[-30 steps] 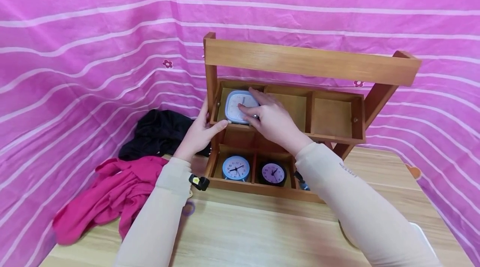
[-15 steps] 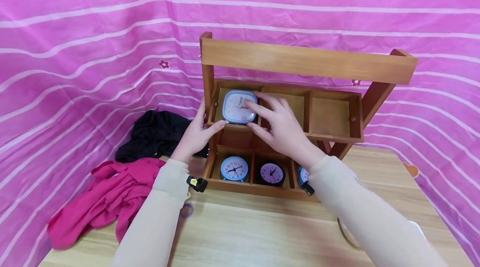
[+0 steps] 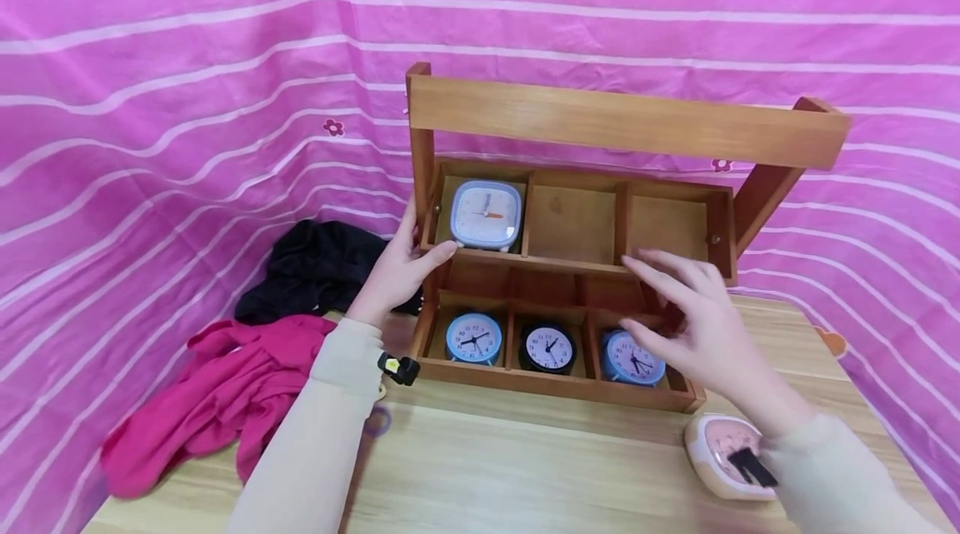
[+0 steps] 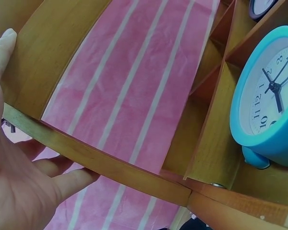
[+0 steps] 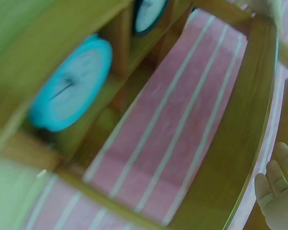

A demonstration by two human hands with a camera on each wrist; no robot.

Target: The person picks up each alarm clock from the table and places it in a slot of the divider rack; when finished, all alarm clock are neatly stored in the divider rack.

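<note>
A two-tier wooden rack (image 3: pixel 622 122) stands on the table. My left hand (image 3: pixel 397 271) grips its left side, thumb at the front of the upper tier and fingers behind the post. A squarish pale-blue alarm clock (image 3: pixel 486 213) leans upright in the upper left compartment. Below it, the lower tier holds a light-blue round clock (image 3: pixel 474 339), a black round clock (image 3: pixel 548 348) and another blue round clock (image 3: pixel 633 357), one per compartment. My right hand (image 3: pixel 697 321) hovers with spread fingers before the rack's right end, holding nothing.
A rounded white item with a pink face (image 3: pixel 723 444) lies on the table at right, partly hidden by the right wrist's black strap. Bright pink cloth (image 3: pixel 232 392) and black cloth (image 3: pixel 315 267) lie at left. A striped pink curtain (image 3: pixel 187 101) hangs behind.
My right hand has let go of the squarish clock and moved right and down. The right blue clock and the pink-faced item are now uncovered. My left hand keeps its grip on the rack.
</note>
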